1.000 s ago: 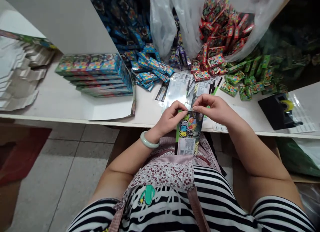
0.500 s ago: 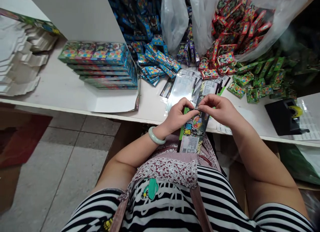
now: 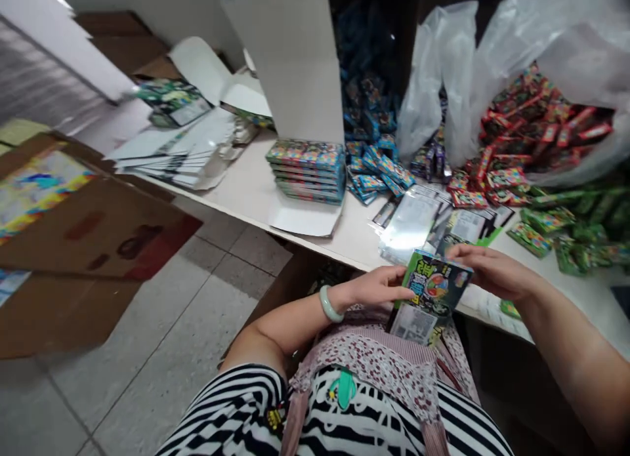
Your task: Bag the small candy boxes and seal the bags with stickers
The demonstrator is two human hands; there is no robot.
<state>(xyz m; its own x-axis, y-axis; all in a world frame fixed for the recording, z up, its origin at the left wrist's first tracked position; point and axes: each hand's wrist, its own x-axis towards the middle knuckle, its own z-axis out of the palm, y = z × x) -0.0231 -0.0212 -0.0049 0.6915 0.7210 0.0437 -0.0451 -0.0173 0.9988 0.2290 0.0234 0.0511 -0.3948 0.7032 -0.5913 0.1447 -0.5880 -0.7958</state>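
Head view: left hand [image 3: 378, 289] and right hand [image 3: 492, 272] each pinch a side of a green pouch [image 3: 436, 289] over the lap, at the table [image 3: 256, 180] edge. Beyond lie empty pouches [image 3: 411, 223], one stack of boxes [image 3: 308, 170], and big heaps of loose packs [image 3: 516, 154], so most work seems left.

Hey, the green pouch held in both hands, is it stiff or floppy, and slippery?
Probably floppy: the green pouch looks thin and flat, with the left hand and right hand each gripping a side. Likely light: held only by its edges. Its glossy print hints it may be slippery.
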